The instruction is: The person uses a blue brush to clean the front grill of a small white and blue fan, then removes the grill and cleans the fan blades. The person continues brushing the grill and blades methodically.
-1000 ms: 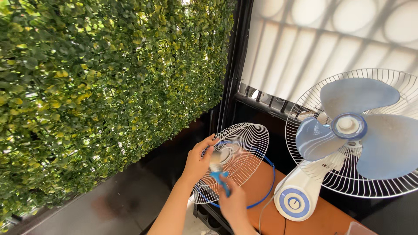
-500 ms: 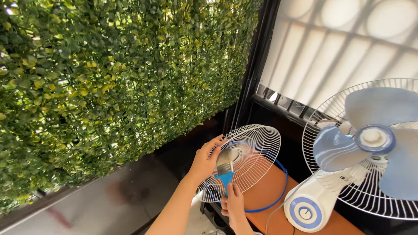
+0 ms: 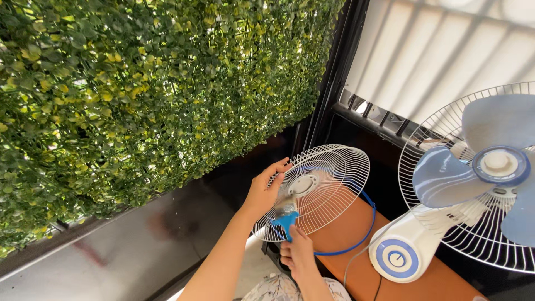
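Note:
My left hand (image 3: 263, 191) grips the left rim of a round white wire fan guard (image 3: 329, 181) and holds it upright and tilted over a brown table (image 3: 356, 228). My right hand (image 3: 297, 252) is closed on the blue handle of a paintbrush (image 3: 285, 214), whose bristles are blurred against the lower left of the guard's wires. A blue ring (image 3: 362, 234) hangs behind the guard's lower edge.
A white and blue table fan (image 3: 473, 184) with pale blue blades and no front guard stands on the right of the table. A green leafy wall (image 3: 139, 95) fills the left. A black post (image 3: 334, 83) and a white shaded panel (image 3: 446, 50) stand behind.
The brush has swept down the guard's wires from near its centre to its lower left. The view has drifted, so the fan sits further right.

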